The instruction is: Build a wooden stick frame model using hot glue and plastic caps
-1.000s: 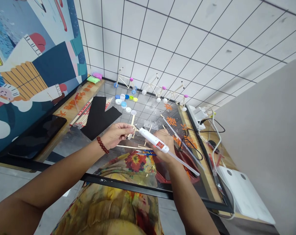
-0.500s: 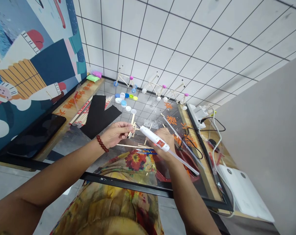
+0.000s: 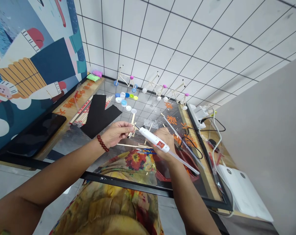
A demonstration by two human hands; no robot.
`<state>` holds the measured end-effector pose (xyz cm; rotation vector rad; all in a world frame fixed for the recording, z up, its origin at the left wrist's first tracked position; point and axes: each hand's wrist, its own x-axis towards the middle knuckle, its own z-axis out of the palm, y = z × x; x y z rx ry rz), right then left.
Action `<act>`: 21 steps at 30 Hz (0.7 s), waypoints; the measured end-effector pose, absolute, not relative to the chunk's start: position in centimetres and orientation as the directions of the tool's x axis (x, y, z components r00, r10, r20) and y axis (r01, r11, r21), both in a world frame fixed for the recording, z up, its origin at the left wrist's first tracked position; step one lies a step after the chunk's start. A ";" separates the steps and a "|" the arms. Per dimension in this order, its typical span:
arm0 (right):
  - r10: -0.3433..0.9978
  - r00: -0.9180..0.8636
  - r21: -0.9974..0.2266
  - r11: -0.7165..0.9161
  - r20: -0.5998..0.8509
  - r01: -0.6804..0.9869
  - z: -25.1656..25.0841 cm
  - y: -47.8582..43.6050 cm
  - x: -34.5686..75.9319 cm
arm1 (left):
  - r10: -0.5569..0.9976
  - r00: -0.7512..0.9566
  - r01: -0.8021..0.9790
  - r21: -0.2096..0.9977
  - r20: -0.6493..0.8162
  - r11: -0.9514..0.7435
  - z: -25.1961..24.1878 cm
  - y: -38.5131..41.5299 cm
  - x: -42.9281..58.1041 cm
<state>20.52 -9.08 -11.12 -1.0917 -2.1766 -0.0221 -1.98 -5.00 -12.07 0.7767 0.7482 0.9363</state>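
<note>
Head view, left hand [image 3: 117,132]: thumb and fingertips were pinched together on a small wooden stick frame [image 3: 132,125], held low over the table; a bead bracelet [image 3: 102,144] sat at the wrist.
Head view, right hand [image 3: 164,140]: fingers were closed round the body of a white pen-shaped glue gun [image 3: 153,139], with a clear glue stick [image 3: 184,162] trailing out behind the palm.
Frame from the grip: it stood just beyond the left fingertips, its long stick running away from the person toward the wall, with short cross pieces at the pinch.
Gun from the grip: its long axis slanted from the right palm up and left, and the nozzle ended right beside the left fingertips, at or almost at the frame (contact could not be told).
Nearer hand: the left one had the frame; the right reached it only through the nozzle.
Under the hands: loose sticks and blue-handled scissors [image 3: 145,151] lay on the glass tabletop [image 3: 72,140], which mirrored the tiles.
Beyond the left hand: a black sheet [image 3: 99,116], a bundle of sticks [image 3: 83,112] and coloured bottle caps [image 3: 125,99].
Past the frame: finished stick models [image 3: 125,80] stood along the white tiled wall [image 3: 187,42].
Right of the gun hand: a power strip [image 3: 199,114] and cables.
</note>
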 end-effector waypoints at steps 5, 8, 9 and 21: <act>0.700 -0.368 -0.274 0.624 0.612 0.732 -11.3 -9.0 20.7 | 0.888 0.407 -0.390 0.837 -0.216 0.383 -12.0 -5.0 -2.0; 0.674 -0.401 -0.251 0.654 0.620 0.713 -11.3 -8.9 20.8 | 0.881 0.422 -0.392 0.832 -0.215 0.391 -11.9 -5.1 -2.0; 0.667 -0.414 -0.237 0.662 0.619 0.711 -11.3 -8.9 20.8 | 0.878 0.427 -0.391 0.832 -0.214 0.393 -11.8 -5.1 -2.0; 0.675 -0.414 -0.199 0.637 0.611 0.745 -11.3 -8.9 20.9 | 0.841 0.514 -0.371 0.840 -0.168 0.395 -12.1 -5.1 -2.1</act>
